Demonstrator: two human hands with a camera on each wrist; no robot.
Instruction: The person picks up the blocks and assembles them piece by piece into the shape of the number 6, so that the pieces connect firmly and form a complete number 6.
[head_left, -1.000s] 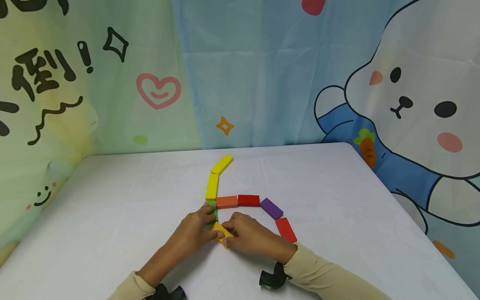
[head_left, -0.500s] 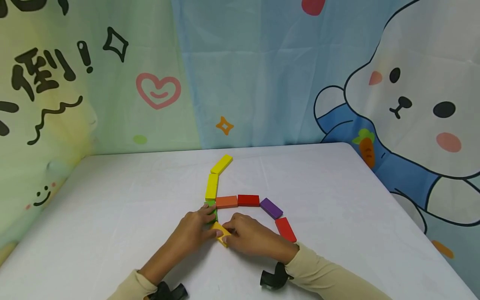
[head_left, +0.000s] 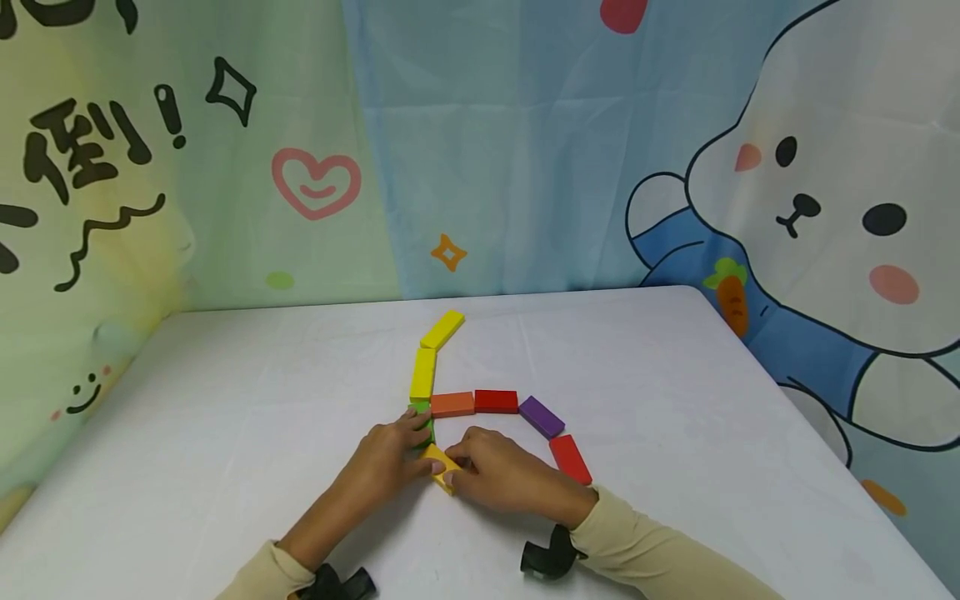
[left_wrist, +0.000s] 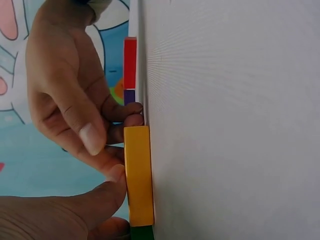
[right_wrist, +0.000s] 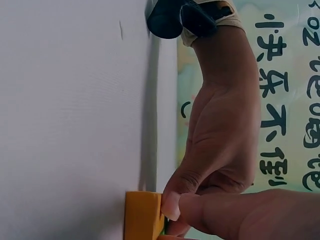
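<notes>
An orange-yellow block point(head_left: 441, 468) lies at the near end of a line of blocks on the white table, its far end by a green block point(head_left: 425, 429). My left hand point(head_left: 384, 463) spans both, fingers over the green block and thumb on the top edge of the orange-yellow one. From the other side, my right hand point(head_left: 504, 471) holds the orange-yellow block between curled finger and thumb. In the left wrist view this block point(left_wrist: 138, 176) lies flat, with right fingertips point(left_wrist: 133, 120) at its end. The left thumb hides part of it in the right wrist view.
Two yellow blocks point(head_left: 423, 374) continue the line toward the back. An orange block point(head_left: 453, 405), a red block point(head_left: 497, 402), a purple block point(head_left: 542, 417) and another red block point(head_left: 571, 459) curve off to the right, the last close to my right wrist. A printed cloth hangs behind the table.
The orange-yellow block has turned slightly, its near end shifting a little left under the hands. Both hands stay almost in place.
</notes>
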